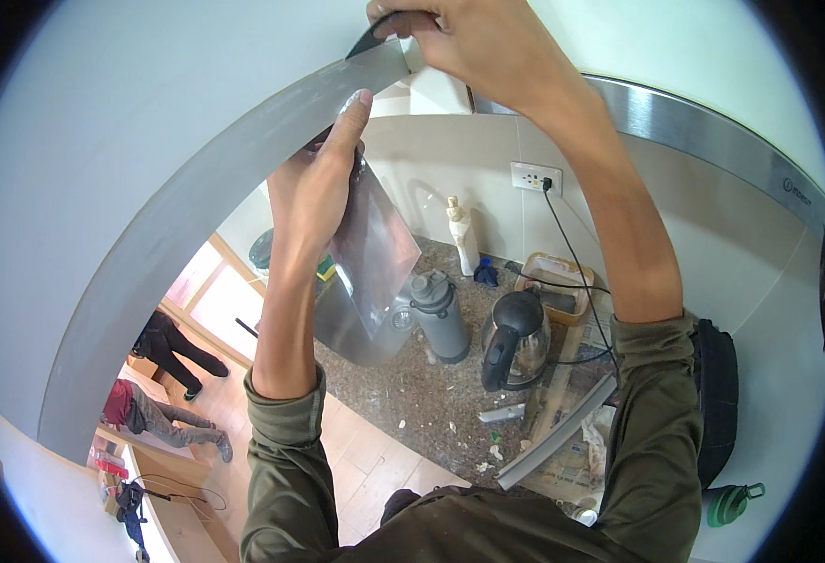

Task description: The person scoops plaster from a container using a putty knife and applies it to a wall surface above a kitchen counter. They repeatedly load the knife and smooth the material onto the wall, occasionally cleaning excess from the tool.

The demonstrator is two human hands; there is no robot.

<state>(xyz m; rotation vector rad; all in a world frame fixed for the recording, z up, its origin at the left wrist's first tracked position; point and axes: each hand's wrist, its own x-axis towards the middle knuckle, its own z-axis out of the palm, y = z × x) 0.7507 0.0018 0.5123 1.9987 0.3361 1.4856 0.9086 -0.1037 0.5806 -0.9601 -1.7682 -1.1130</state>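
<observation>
A long pale-grey beam edge (220,164) curves down from the upper middle to the lower left. High up, my right hand (473,47) pinches a thin dark flat blade (371,38), its lower edge against the end of the beam. Just below, my left hand (314,192) is closed around the upper end of a thin, shiny, plate-like sheet (375,244), with the thumb raised toward the beam's underside. The sheet hangs down over the counter. What part of it lies inside the palm is hidden.
Below me, a speckled counter (412,403) carries a grey flask (438,314), an electric kettle (515,338), a white bottle (462,239), a tray (558,281) and a grey strip (558,432). A cord hangs from a wall socket (536,176). People's legs (178,352) show at lower left.
</observation>
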